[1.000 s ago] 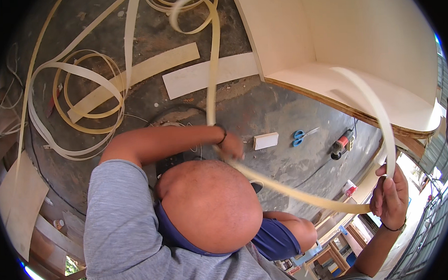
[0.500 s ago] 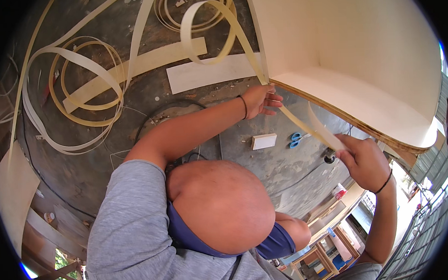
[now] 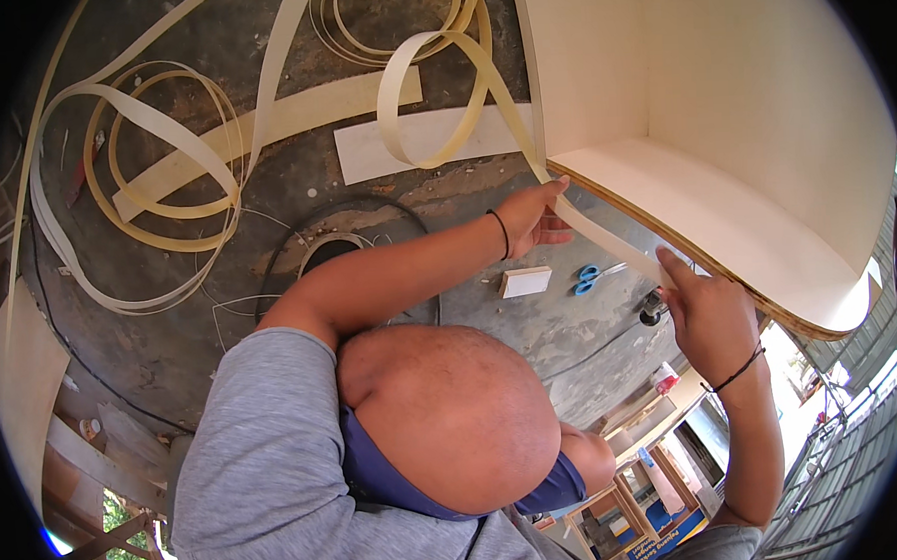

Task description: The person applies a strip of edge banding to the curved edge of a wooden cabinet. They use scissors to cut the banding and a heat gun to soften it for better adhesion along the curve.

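Observation:
A long cream edge-banding strip [image 3: 612, 238] runs between my hands, just beside the bare wood edge [image 3: 631, 212] of a white cabinet-like box [image 3: 750, 77]. My left hand [image 3: 534, 219] pinches the strip near the box's left corner, thumb on top and the other fingers curled below. My right hand [image 3: 715, 318] grips the strip farther right, its forefinger stretched toward the wood edge. Past the left hand, the strip rises into a loose loop [image 3: 393, 102] over the floor. The strip's right end is hidden by my right hand.
Blue-handled scissors [image 3: 587, 280], a small white block [image 3: 526, 282] and a dark corded tool [image 3: 652, 309] lie on the floor. Looped strips [image 3: 146, 233] and flat offcuts [image 3: 360, 94] spread at the left. My bent knee [image 3: 449, 415] rises between my arms.
My right hand has moved left and up, bringing the strip closer to the wood edge. The strip's raised free end has gone from sight. My left hand shifted slightly in view.

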### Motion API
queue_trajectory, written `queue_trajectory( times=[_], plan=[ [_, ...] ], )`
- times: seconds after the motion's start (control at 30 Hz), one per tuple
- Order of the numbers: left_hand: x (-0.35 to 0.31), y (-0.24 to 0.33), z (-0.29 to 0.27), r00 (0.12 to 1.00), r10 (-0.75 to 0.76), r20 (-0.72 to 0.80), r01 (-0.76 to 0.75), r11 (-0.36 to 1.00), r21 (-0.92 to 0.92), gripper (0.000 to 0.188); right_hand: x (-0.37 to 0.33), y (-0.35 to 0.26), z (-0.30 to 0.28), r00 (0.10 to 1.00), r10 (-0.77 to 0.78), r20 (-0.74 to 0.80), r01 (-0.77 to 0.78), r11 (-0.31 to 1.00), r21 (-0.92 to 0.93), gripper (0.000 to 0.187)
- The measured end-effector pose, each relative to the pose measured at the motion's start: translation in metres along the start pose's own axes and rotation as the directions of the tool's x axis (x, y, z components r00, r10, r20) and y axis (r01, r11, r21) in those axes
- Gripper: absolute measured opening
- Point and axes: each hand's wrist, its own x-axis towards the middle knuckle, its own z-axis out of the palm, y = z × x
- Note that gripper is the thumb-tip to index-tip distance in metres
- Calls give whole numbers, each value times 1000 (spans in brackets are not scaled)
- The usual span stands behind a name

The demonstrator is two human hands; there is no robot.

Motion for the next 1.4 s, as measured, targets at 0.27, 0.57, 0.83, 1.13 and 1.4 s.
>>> queue_trajectory(
  times=[0.27, 0.57, 0.83, 1.13, 1.4],
  plan=[
    [15, 7, 9, 994, 109, -26, -110, 991, -82, 26, 11, -8, 4, 995, 54, -86, -79, 944, -320, 55],
    [17, 2, 31, 954, 201, -224, -220, 974, -62, 25, 19, -18, 3, 995, 93, -44, -103, 915, -390, 57],
    [26, -6, 39, 924, 249, -291, -291, 950, -113, 31, 27, -21, 3, 995, 95, -32, -99, 912, -399, 57],
    [25, -2, 43, 903, 236, -358, -269, 962, -46, 32, 31, -22, -1, 997, 74, -23, -78, 942, -326, 54],
    [28, -4, 42, 914, 206, -349, -252, 963, -91, 34, 36, -22, -1, 998, 59, -18, -62, 949, -310, 47]
  ],
)
